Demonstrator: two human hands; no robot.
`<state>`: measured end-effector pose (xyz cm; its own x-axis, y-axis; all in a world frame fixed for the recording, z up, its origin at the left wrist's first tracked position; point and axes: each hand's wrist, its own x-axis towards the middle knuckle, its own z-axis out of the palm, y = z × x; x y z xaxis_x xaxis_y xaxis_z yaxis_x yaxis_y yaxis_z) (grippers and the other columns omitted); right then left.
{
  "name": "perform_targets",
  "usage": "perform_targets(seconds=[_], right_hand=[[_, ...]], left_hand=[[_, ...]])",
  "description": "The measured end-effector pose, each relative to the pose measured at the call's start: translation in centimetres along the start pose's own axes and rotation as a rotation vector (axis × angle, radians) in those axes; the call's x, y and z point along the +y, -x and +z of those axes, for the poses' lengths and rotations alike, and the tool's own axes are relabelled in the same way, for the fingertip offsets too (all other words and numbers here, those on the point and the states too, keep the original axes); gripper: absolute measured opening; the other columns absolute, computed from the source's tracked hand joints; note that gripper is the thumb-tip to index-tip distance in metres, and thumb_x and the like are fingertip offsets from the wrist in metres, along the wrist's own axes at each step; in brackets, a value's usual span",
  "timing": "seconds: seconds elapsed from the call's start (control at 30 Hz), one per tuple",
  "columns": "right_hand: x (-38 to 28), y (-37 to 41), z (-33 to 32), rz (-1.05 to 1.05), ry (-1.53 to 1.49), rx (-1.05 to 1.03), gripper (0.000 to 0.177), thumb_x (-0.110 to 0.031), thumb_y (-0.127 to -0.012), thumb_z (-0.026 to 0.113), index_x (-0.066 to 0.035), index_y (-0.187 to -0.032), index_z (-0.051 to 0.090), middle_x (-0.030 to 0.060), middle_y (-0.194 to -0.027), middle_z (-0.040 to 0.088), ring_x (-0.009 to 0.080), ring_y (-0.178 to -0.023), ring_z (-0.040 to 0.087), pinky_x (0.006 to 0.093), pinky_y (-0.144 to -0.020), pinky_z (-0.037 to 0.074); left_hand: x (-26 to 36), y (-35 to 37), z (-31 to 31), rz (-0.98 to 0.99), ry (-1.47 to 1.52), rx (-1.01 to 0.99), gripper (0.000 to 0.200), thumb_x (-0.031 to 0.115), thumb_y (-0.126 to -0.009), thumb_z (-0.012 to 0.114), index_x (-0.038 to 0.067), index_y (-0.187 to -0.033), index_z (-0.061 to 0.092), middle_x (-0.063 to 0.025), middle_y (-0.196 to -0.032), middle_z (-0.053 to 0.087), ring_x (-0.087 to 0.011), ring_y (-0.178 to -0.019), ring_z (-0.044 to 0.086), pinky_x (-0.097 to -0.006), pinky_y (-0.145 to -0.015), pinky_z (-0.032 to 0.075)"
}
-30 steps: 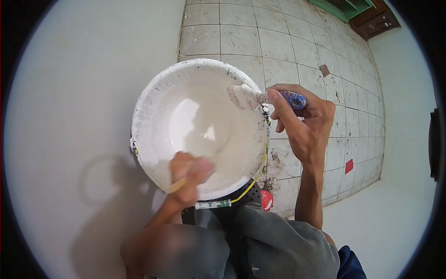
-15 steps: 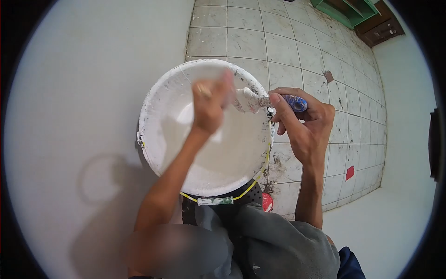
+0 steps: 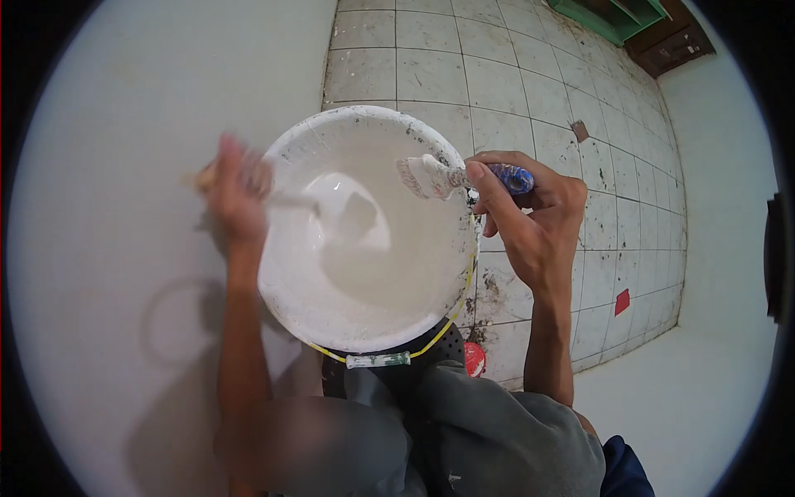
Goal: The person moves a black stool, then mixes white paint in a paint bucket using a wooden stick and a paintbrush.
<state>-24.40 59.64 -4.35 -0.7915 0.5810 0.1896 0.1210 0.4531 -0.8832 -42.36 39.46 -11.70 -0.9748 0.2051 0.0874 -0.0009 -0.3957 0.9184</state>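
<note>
My right hand grips a paintbrush by its blue speckled handle. Its white-coated bristles point left over the inside of the bucket. Past the bucket's left rim, against the wall, my left hand is smeared by motion but closed round a tool with a pale wooden handle. A whitish blurred part extends from that hand over the bucket; its exact kind I cannot tell. Below both hands stands a large white bucket with white paint inside and dark spatters on its rim.
The bucket's yellow wire handle with its grip hangs at the near side, by my knees. A pale wall runs along the left. Stained tiles cover the floor, with a red scrap and a green shelf farther off.
My left hand has swung left from beside the bristles to beyond the bucket's left rim, carrying its tool. My right hand and the paintbrush stay nearly in place.
</note>
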Motion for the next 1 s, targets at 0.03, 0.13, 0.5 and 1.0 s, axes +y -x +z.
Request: perform_targets(seconds=[0.03, 0.13, 0.5, 1.0], right_hand=[[-0.2, 0.0, -0.1, -0.003, 0.002, 0.002, 0.014, -0.011, -0.08, 0.068, 0.003, -0.084, 0.069, 0.0074, -0.058, 0.061, 0.0067, -0.051, 0.053, 0.0212, -0.048, 0.042], [-0.4, 0.1, -0.3, 0.006, 0.014, -0.005, 0.014, -0.011, -0.081, 0.068, 0.003, -0.085, 0.069, 0.007, -0.058, 0.061, 0.0065, -0.051, 0.052, 0.0211, -0.048, 0.042], [0.2, 0.3, -0.3, 0.006, 0.003, 0.014, 0.014, -0.01, -0.08, 0.068, 0.003, -0.085, 0.069, 0.007, -0.059, 0.062, 0.0067, -0.052, 0.054, 0.0204, -0.048, 0.043], [-0.2, 0.1, 0.0, 0.028, 0.004, -0.023, 0.014, -0.011, -0.08, 0.068, 0.003, -0.084, 0.069, 0.0069, -0.058, 0.06, 0.0072, -0.051, 0.054, 0.0209, -0.048, 0.042]], left_hand=[[-1.0, -1.0, 2.2, 0.042, -0.002, -0.063, 0.042, 0.023, -0.098, 0.045, 0.017, -0.059, 0.03, 0.0072, -0.052, 0.023, -0.0055, -0.043, 0.018, -0.0238, -0.042, 0.016], [-4.1, -0.6, 6.7, 0.093, 0.06, -0.31, 0.041, 0.021, -0.096, 0.049, 0.014, -0.058, 0.035, 0.0068, -0.052, 0.026, -0.0056, -0.044, 0.024, -0.0254, -0.041, 0.018], [0.6, 12.5, -3.0, -0.144, 0.101, -0.274, 0.036, 0.018, -0.095, 0.048, 0.013, -0.063, 0.032, 0.0035, -0.055, 0.032, -0.009, -0.045, 0.028, -0.0266, -0.044, 0.024], [-3.7, 8.7, 6.2, -0.073, -0.047, -0.395, 0.037, 0.022, -0.095, 0.051, 0.009, -0.061, 0.045, 0.0033, -0.054, 0.038, -0.0073, -0.047, 0.032, -0.0262, -0.043, 0.024]])
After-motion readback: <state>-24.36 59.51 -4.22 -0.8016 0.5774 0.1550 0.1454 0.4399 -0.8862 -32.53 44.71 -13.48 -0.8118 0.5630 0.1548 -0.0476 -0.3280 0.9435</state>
